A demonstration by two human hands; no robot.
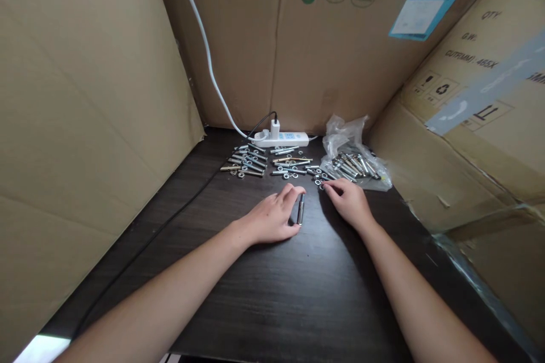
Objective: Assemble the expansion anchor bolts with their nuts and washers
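Note:
My left hand (pixel 275 215) rests on the dark wooden table (pixel 298 295) with thumb and fingers closed round a short metal sleeve bolt (pixel 301 209). My right hand (pixel 348 199) lies just to its right, fingertips pinched at small washers and nuts (pixel 320 180) on the table; what the fingers grip is too small to name. Rows of bolts, sleeves and washers (pixel 249 163) lie beyond both hands. A clear plastic bag (pixel 355 153) holding more bolts sits right of them, near my right hand.
Large cardboard boxes wall the table on the left (pixel 85 96), back (pixel 319 39) and right (pixel 477 113). A white power strip (pixel 283 138) with a plugged charger lies against the back box; a white cable (pixel 204 39) and a black cable (pixel 170 215) run from it.

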